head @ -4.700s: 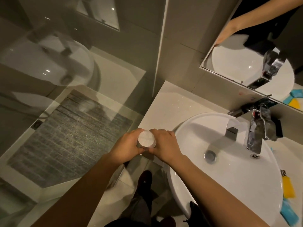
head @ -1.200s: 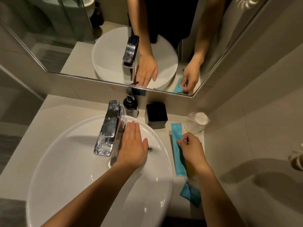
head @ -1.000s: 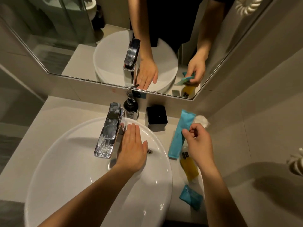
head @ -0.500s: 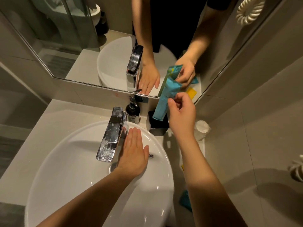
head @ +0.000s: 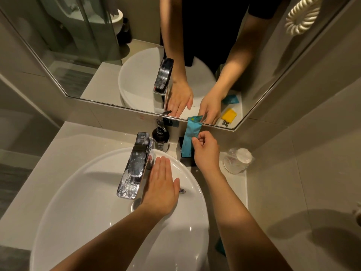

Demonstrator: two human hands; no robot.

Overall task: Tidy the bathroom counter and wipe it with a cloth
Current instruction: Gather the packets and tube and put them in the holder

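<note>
Head view, single entry. Right hand (head: 207, 151): thumb and fingers pinching a blue packet (head: 190, 137) near its middle, held upright with its lower end at or inside a black holder (head: 185, 153) against the back wall; whether the end has entered cannot be told. Left hand (head: 161, 184): flat, fingers pressed together, palm down on the basin (head: 78, 202) rim beside the tap (head: 135, 161), holding nothing. Pump bottle (head: 160, 138): just left of the holder. Wrapped cup (head: 237, 160): on the counter (head: 93, 137) to the right, near the right wrist.

Risks, as judged: packet is limp and may buckle or miss the opening, then topple out. Wrist withdrawing could clip the cup. Holder is light-looking and may shift if pressed. No cloth in sight; wiping not yet begun.
</note>
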